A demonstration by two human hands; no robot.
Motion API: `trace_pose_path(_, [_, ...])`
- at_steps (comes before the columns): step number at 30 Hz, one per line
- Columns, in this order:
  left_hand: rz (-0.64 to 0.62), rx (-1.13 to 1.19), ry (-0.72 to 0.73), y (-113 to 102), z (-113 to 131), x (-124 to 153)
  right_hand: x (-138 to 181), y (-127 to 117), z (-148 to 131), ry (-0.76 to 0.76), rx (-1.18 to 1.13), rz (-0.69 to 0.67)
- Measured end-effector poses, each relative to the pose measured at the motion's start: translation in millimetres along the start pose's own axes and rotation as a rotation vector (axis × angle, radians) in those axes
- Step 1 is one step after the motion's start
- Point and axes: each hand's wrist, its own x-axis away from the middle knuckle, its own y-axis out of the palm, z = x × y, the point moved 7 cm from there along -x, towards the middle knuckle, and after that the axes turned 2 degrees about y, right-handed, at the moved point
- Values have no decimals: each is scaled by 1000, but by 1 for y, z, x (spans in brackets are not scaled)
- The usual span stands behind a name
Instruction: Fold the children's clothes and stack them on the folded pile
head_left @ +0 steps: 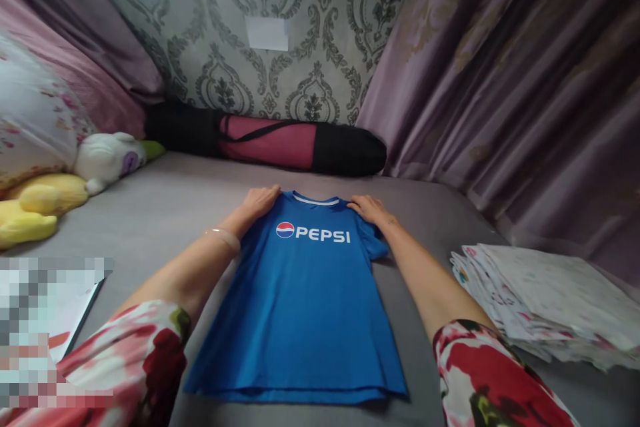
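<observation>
A blue T-shirt [305, 307] with a white PEPSI logo lies flat, front up, on the grey bed surface [165, 207], its collar pointing away from me. My left hand [261, 201] rests flat on the shirt's left shoulder, fingers stretched out. My right hand [367, 207] lies flat on the right shoulder beside the collar, fingers extended too. Neither hand grips the fabric. The shirt's left sleeve is hidden under my left forearm, which wears a thin bracelet.
A stack of folded white patterned cloth [545, 300] sits at the right. A pink and black rolled bag [280, 140] lies along the back wall. A white plush toy [107, 159] and a yellow plush toy [35, 203] lie at the left. Purple curtains [525, 80] hang at the right.
</observation>
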Motion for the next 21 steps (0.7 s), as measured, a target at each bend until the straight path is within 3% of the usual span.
trace_pose_path(5, [1,38,-44,7,-4,-15,-16,11,7,74,-126,5])
trace_pose_path(13, [-17,281,8,13,2,-38,-45,18,-3,-6,-281,-44])
trace_pose_path(21, [130,270,-25,13,8,-34,-43,23,-3,80,-277,81])
